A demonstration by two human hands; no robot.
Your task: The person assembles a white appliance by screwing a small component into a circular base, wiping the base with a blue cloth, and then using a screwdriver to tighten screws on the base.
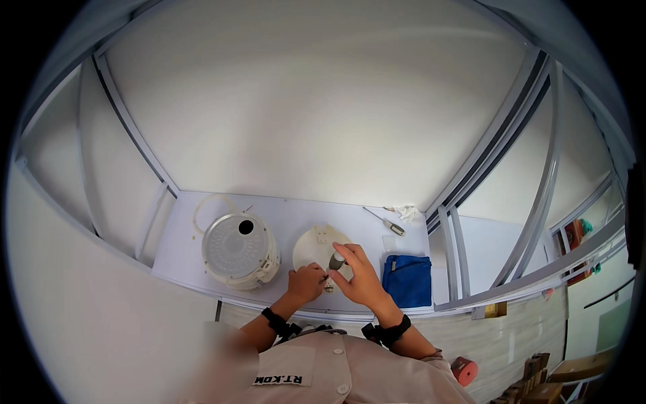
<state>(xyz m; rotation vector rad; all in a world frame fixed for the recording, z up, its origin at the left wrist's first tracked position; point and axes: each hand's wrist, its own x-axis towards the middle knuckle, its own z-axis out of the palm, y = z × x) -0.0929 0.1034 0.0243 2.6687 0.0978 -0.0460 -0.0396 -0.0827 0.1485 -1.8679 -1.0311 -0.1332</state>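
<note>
In front of me a round cream cover lies on the white table. My right hand is closed around the grey handle of a short screwdriver, which stands tilted over the cover's near part. Its tip points down toward a small fitting at the cover's near edge. Close beside that tip is my left hand, its fingers pinched together at the cover's edge. Whatever sits between those fingers is too small to make out. To the left stands a round white appliance body, like a rice cooker, topped by a silvery plate with a black hole.
Right of my hands lies a blue zipped pouch. Behind it are another screwdriver and a crumpled white tissue. A pale cord curls behind the appliance. Metal frame posts border the white table.
</note>
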